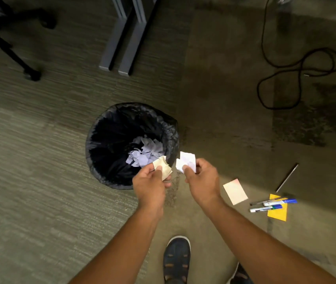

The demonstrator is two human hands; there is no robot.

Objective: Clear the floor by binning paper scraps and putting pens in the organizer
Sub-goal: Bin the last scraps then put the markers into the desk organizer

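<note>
A round bin (95, 138) lined with a black bag stands on the carpet, with several pale paper scraps (145, 151) inside. My left hand (149, 184) pinches a cream paper scrap (164, 166) over the bin's near rim. My right hand (203, 180) grips a white paper scrap (186, 160) just right of the bin. On the floor to the right lie a pale pink paper note (235, 191), a yellow paper sheet (278, 213), several markers (273, 204) across it and a thin grey pen (287, 177). No organizer is in view.
Grey desk legs (122, 44) stand beyond the bin. A black office chair base (9, 44) is at the far left. A black cable (298, 78) loops over the floor at the far right. My sandalled foot (177, 259) is at the bottom centre.
</note>
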